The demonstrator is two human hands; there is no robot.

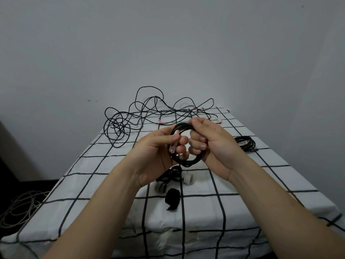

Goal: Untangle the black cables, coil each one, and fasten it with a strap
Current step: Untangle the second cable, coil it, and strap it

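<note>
Head view: the person holds a coil (186,162) of black cable in the air above the middle of the table (84,184), both hands on it. The right hand (214,146) has its fingers curled through the ring and clamps the loops together on that side. The left hand (155,152) pinches the plug (172,147) at the cable's end against the ring, thumb on top.

By the look of it the winding of this cable is done and the loose end is being tucked in; no strap is on it yet. The next move calls for one hand to keep the loops bunched while the other lets go and reaches down for a strap. The straps (172,176) lie right under the hands, toward the near edge, some black and some white, rolled or loose.

The coil is small and round, several turns lying tight and even, thin and matte.

A tangle (141,113) of more black cable sprawls along the far edge, its loops standing up against the wall, so more remains to be sorted. A second coil (245,143) lies by the right edge; whether it is strapped cannot be told.
</note>
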